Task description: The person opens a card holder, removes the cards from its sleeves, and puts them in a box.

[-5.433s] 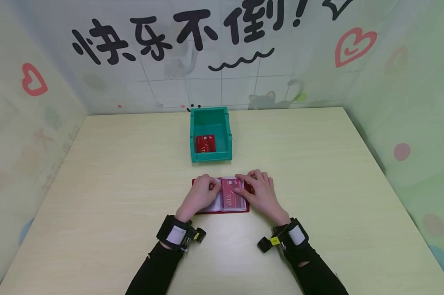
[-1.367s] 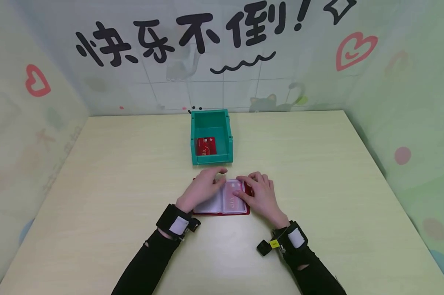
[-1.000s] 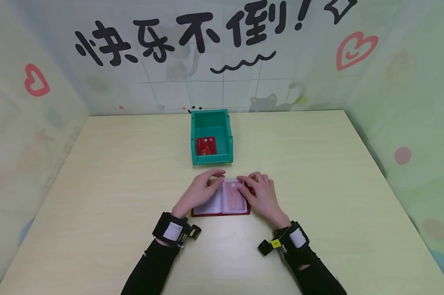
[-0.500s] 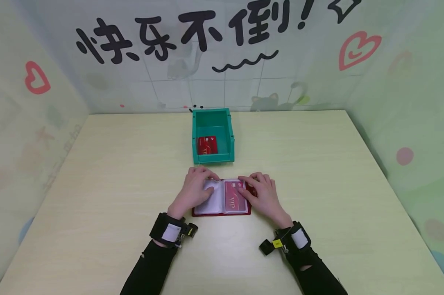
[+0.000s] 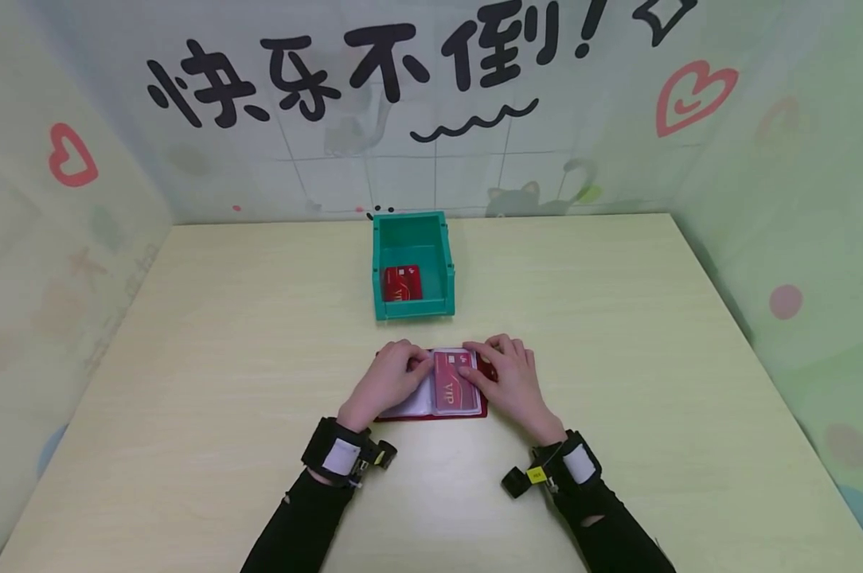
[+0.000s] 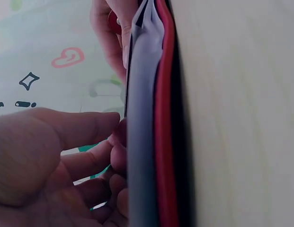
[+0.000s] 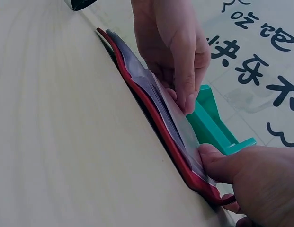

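Observation:
An opened red card holder (image 5: pixel 403 417) with clear sleeves lies on the table. A red VIP card (image 5: pixel 449 390) shows in its right-hand sleeve. My left hand (image 5: pixel 390 380) is bent over the middle, thumb and forefinger pinched together at the card's upper left edge. They appear to pinch the clear sleeve (image 7: pixel 177 118); exactly what lies between the fingertips is hidden. My right hand (image 5: pixel 506 382) grips the holder's right side, thumb on the sleeve over the card and other fingers at the far edge. In the left wrist view the holder's red cover (image 6: pixel 164 118) stands edge-on beside the left fingers.
Behind the holder stands a green bin (image 5: pixel 414 309) with a red VIP card (image 5: pixel 402 283) lying in it. The pale wooden table (image 5: pixel 224 342) meets printed panels at the back and both sides.
A cloudy layer over the card about a second ago is off it now. The left hand moved left with parted fingers, then returned right and pinched at the card's edge. The right hand stayed.

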A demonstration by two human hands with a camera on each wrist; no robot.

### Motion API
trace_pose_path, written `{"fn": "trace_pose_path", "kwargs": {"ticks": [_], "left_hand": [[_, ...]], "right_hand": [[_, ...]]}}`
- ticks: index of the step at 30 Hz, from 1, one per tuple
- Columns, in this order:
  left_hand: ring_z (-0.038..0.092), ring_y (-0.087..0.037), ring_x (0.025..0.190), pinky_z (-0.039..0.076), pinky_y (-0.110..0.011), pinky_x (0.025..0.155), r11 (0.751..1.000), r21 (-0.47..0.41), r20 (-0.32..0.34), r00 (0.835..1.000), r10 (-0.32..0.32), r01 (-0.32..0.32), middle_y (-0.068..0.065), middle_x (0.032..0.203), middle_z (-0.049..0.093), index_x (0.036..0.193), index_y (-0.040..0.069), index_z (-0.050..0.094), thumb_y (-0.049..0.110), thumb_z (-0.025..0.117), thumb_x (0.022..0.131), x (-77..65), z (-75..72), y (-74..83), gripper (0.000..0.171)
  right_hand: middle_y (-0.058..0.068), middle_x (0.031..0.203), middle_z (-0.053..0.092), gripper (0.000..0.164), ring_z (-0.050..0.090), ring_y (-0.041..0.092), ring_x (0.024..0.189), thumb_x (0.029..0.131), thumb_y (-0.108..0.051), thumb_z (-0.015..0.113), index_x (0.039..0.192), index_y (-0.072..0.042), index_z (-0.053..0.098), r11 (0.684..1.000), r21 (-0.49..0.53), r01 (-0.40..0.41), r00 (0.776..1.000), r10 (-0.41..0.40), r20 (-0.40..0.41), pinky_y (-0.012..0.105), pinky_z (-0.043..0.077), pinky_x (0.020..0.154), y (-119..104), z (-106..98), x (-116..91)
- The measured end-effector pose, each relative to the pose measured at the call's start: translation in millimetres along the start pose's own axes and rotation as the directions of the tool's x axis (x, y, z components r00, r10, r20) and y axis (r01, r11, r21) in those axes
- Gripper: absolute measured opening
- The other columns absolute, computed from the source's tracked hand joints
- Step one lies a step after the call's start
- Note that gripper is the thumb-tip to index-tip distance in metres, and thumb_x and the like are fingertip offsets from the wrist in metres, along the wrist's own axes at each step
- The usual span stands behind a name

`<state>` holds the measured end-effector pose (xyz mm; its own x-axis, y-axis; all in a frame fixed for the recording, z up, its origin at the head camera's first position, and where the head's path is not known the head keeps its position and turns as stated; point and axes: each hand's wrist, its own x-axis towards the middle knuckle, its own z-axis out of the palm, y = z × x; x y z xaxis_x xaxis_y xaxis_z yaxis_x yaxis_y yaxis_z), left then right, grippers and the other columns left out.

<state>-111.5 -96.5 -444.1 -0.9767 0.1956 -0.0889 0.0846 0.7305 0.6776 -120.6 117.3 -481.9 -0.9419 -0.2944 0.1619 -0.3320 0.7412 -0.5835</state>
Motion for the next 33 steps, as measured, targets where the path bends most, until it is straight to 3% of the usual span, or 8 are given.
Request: {"fn": "trace_pose_path", "kwargs": {"ticks": [18, 26, 33], "left_hand": [[0.045, -0.022, 0.087, 0.032, -0.029, 0.071, 1.0, 0.0, 0.002, 1.0, 0.013, -0.013, -0.005, 0.079, 0.049, 0.084, 0.004, 0.07, 0.016, 0.061, 0.099, 0.4, 2.3, 1.2, 0.021], [0.048, -0.021, 0.085, 0.037, -0.03, 0.072, 1.0, 0.004, -0.01, 1.0, -0.016, 0.016, -0.008, 0.08, 0.053, 0.087, 0.002, 0.071, 0.014, 0.061, 0.097, 0.0, -0.1, 0.5, 0.018], [0.048, -0.019, 0.085, 0.036, -0.029, 0.071, 0.999, 0.029, -0.007, 1.0, -0.024, 0.024, -0.007, 0.083, 0.057, 0.089, 0.006, 0.075, 0.026, 0.071, 0.094, -1.0, 3.0, 2.4, 0.021]], "right_hand": [[0.012, 0.112, 0.055, 0.045, 0.043, 0.031, 0.105, 0.09, -0.033, 0.075, 0.129, -0.012, 0.068, 1.0, 0.019, 0.021, 1.0, -0.02, -0.011, 0.043, 0.031, 0.087, 0.9, -0.1, -1.3], [0.013, 0.113, 0.055, 0.045, 0.044, 0.03, 0.106, 0.089, -0.034, 0.075, 0.129, -0.013, 0.068, 0.999, 0.027, 0.021, 1.0, -0.02, -0.01, 0.042, 0.03, 0.087, 0.8, -0.7, -1.2], [0.013, 0.113, 0.055, 0.045, 0.043, 0.031, 0.106, 0.09, -0.034, 0.075, 0.129, -0.013, 0.068, 1.0, 0.019, 0.022, 1.0, -0.021, -0.009, 0.043, 0.031, 0.087, 2.0, -0.2, -1.3]]}}
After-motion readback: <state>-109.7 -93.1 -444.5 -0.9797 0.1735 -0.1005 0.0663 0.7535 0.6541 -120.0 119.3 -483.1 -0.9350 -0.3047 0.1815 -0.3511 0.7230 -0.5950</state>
